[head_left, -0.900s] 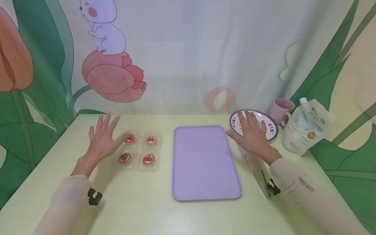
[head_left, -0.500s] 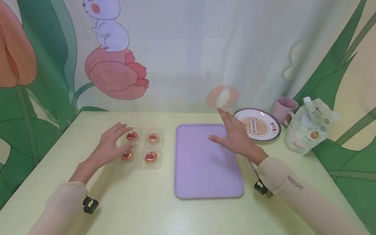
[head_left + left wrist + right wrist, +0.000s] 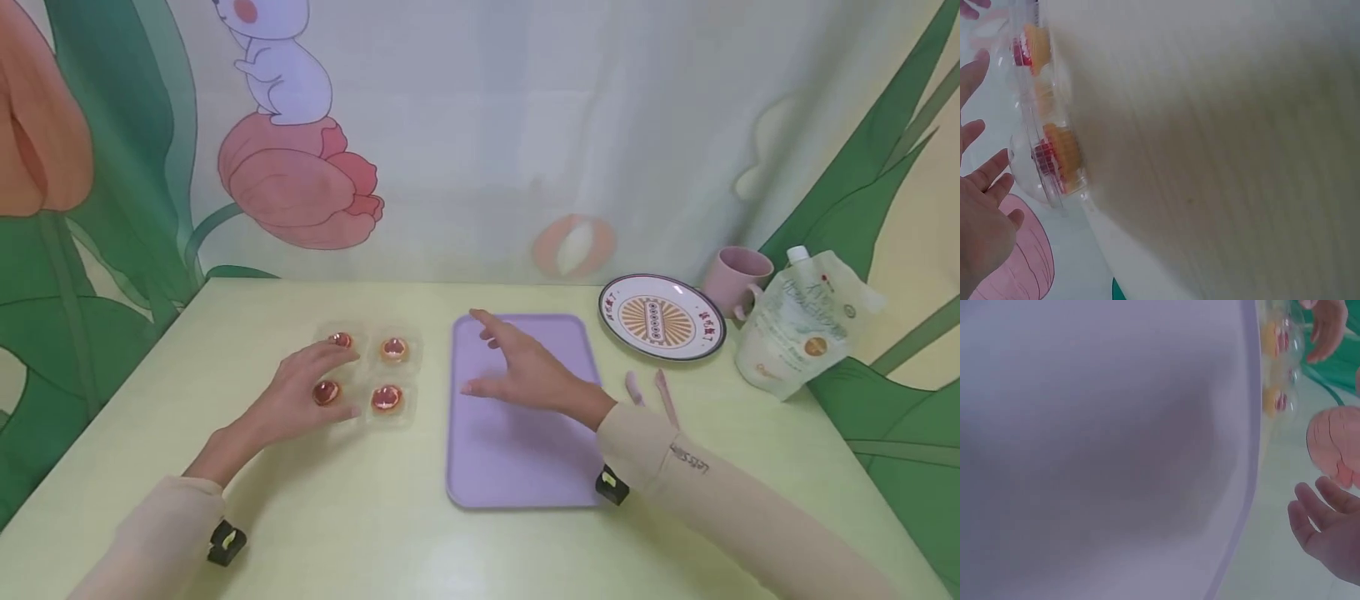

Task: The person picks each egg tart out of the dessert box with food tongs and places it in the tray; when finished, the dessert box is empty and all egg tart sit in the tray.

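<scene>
Several small fruit-topped tarts (image 3: 387, 398) sit in a clear plastic clamshell pack (image 3: 1029, 134) on the left half of the table. My left hand (image 3: 296, 396) hovers at the pack's left side, fingers spread and loosely bent over it, partly covering the left tarts. In the left wrist view its fingertips (image 3: 997, 164) are close to the domed lid; contact cannot be made out. My right hand (image 3: 528, 367) is above the purple tray (image 3: 517, 475), thumb apart from the fingers, holding nothing. The right wrist view shows its fingers (image 3: 1313, 503) relaxed beyond the tray rim.
Right of the tray lies a pair of pink-handled utensils (image 3: 666, 398), their lower parts hidden by my right sleeve. Behind them are a patterned plate (image 3: 693, 312), a pink mug (image 3: 731, 283) and a white spouted pouch (image 3: 795, 333). A printed curtain (image 3: 465, 167) hangs behind the table.
My right hand has swung left from near the plate to over the tray, uncovering the plate and utensil handles. My left hand has moved lower and nearer the tart pack, its fingers more bent.
</scene>
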A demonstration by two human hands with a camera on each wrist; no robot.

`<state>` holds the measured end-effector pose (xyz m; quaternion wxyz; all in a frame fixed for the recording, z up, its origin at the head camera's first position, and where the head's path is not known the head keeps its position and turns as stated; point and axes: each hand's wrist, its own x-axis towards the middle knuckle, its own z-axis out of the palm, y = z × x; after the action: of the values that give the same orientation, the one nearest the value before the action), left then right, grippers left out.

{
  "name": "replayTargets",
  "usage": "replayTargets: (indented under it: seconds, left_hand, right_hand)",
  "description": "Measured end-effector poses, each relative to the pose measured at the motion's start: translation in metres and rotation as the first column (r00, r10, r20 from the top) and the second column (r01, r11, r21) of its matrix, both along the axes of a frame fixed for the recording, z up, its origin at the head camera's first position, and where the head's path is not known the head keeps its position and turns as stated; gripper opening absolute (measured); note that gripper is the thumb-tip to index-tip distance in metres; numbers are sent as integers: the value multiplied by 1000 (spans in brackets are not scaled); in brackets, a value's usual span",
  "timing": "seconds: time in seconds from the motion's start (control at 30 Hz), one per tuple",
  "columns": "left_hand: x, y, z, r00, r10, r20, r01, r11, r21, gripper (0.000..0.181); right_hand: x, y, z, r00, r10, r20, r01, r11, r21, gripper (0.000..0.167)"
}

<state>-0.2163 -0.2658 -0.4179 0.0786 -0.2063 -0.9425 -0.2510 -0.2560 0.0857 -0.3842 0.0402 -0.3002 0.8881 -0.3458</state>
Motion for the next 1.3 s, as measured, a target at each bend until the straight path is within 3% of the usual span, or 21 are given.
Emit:
replayTargets:
  seconds: [0.2,0.4,0.5,0.7,0.97,1.3]
  left_hand:
    - [-2,9,-5,999,-32,22,32,999,-16,73]
    - [-2,14,-5,998,-22,55,25,998,-60,76]
    - [-2,16,-5,998,-13,60,18,996,-84,77]
    - [-2,21,-8,998,8,59,0,991,-137,77]
    - [-1,22,-10,998,18,58,-7,981,-195,76]
    - [1,22,-11,1000,15,-27,-22,963,-270,74]
  right_hand:
    - [4,-32,-6,991,130,30,-132,989,60,103]
    - [4,-58,-8,977,212,37,-215,970,115,99]
    - [5,-68,-11,974,219,52,-225,964,141,101]
    - [3,-83,-18,977,215,9,-211,946,247,101]
    - [0,-94,-26,980,199,17,-195,933,303,91]
    - [-1,-103,-29,981,195,0,-184,925,332,89]
